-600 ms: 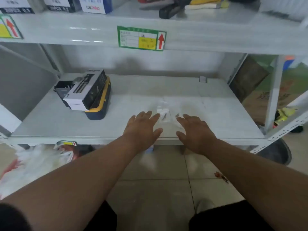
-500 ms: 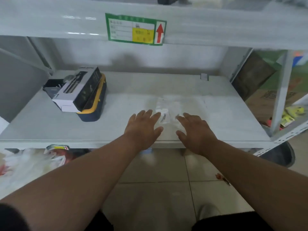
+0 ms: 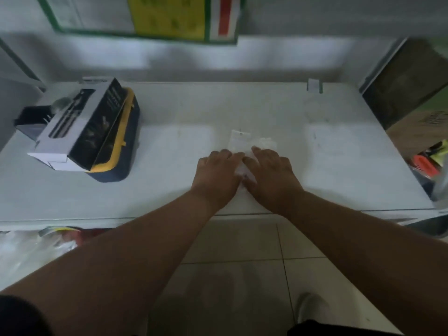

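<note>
Head view, frame centre: left hand [image 3: 215,174] and right hand [image 3: 271,174] press clear bags [image 3: 238,141], fingers flat; slide together, then pinch.

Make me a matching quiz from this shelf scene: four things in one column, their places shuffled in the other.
1 clear plastic bags
2 white-and-black box
3 green-edged label
4 yellow-and-navy case

A under the box, left on the shelf
B beneath the left hand and right hand
C at the top of the view
D resting on the case

Pairs: 1-B; 2-D; 3-C; 4-A
</note>
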